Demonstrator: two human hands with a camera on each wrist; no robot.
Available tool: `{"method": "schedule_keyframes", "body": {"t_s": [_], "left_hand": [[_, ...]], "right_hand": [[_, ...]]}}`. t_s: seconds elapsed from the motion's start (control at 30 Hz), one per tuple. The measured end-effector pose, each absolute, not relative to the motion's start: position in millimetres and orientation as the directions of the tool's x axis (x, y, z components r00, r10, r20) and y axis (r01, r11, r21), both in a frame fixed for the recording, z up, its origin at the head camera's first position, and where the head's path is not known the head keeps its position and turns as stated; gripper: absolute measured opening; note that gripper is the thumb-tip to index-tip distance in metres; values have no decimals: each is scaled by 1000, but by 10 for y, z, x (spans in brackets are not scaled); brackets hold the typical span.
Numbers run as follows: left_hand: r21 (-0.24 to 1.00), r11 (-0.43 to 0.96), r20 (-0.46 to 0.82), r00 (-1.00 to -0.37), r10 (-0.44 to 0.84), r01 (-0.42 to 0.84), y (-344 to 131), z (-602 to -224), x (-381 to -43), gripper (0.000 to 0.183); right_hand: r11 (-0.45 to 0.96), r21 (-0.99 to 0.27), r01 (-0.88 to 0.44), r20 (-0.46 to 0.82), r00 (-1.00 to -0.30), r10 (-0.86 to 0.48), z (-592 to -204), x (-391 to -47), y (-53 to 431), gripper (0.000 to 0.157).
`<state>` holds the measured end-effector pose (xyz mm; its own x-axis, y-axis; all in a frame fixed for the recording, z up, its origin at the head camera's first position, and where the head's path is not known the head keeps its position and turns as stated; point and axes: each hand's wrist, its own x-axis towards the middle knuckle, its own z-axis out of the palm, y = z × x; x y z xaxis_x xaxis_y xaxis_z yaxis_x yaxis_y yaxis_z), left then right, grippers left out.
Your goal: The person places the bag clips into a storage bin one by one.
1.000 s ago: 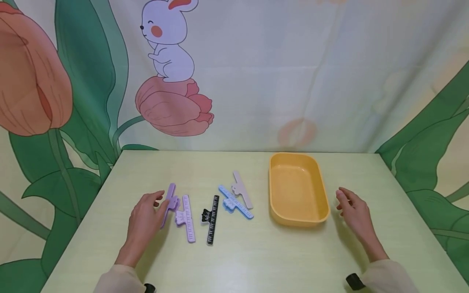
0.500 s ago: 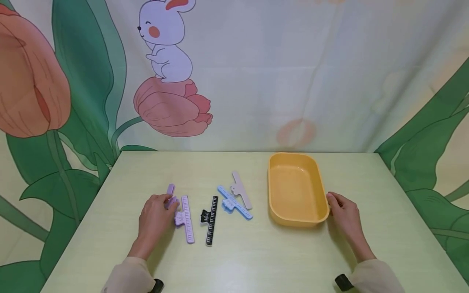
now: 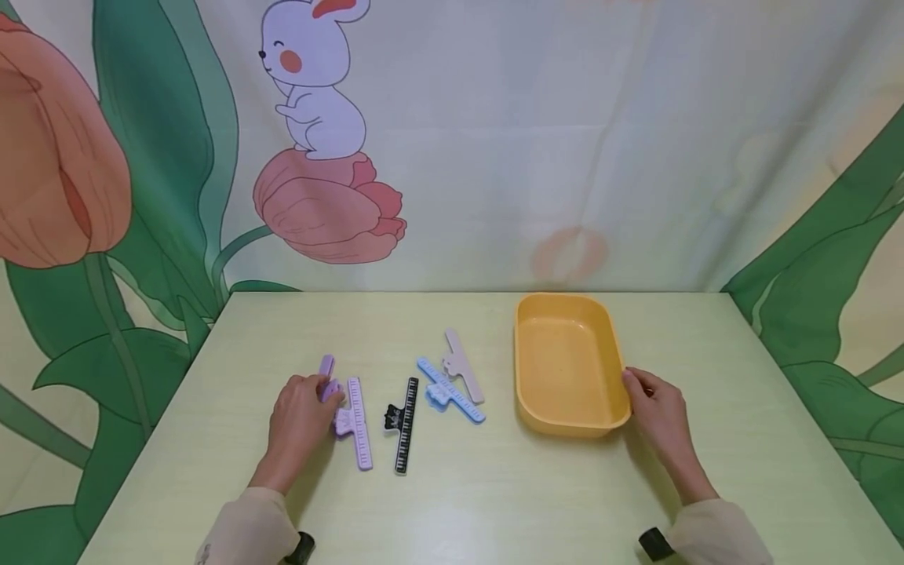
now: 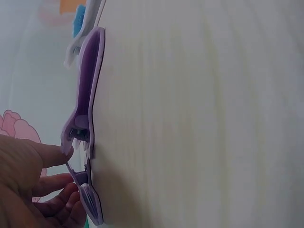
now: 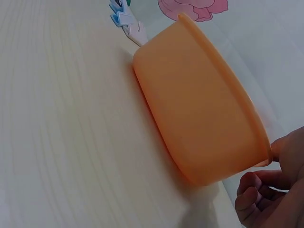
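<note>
My left hand (image 3: 300,416) is at the leftmost clip, a purple plastic clip (image 3: 327,365) lying on the table. In the left wrist view, the thumb and fingertips pinch the raised tab of this purple clip (image 4: 90,76). To its right lies a pale lilac clip (image 3: 359,424) with ruler-like marks. My right hand (image 3: 660,408) pinches the right rim of an orange-yellow plastic basin (image 3: 568,369), thumb over the edge. The basin (image 5: 194,104) stands on the table; its outer wall fills much of the right wrist view, where the other fingers are curled below the rim.
Between the hands lie a black clip with piano-key print (image 3: 407,428), a blue clip (image 3: 459,399) and a greyish-lilac clip (image 3: 462,365); the last two lie close together. Behind the light wooden table (image 3: 494,502) hangs a curtain (image 3: 480,141) printed with a rabbit and tulips.
My left hand has moved right onto the purple clip, covering more of it. My right hand has moved left to the basin and taken hold of its rim.
</note>
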<state>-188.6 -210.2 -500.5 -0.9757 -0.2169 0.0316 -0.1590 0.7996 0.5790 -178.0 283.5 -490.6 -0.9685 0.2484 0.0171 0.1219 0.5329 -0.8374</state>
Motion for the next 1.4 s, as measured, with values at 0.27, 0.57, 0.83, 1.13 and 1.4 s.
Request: {"method": "schedule_keyframes", "body": {"t_s": [0.27, 0.57, 0.83, 1.13, 1.4], "left_hand": [[590, 790, 12, -976, -216, -168, -2124, -5014, -1909, 45], [641, 752, 38, -972, -233, -155, -2163, -4987, -1874, 37], [636, 761, 122, -957, -264, -129, -2265, -5005, -1896, 29], [640, 762, 196, -937, -289, -101, -2315, -4991, -1911, 25], [691, 714, 181, -929, -321, -112, -2273, -4918, -1914, 28]], "right_hand": [[552, -826, 114, 36, -967, 252, -4907, -1778, 2798, 47], [548, -830, 104, 47, -966, 254, -4920, -1772, 2789, 44], [537, -835, 120, 26, -966, 257, -4930, -1780, 2798, 45], [531, -840, 113, 28, -968, 250, -4923, -1787, 2796, 46], [520, -846, 114, 22, -969, 248, -4911, -1799, 2796, 46]]}}
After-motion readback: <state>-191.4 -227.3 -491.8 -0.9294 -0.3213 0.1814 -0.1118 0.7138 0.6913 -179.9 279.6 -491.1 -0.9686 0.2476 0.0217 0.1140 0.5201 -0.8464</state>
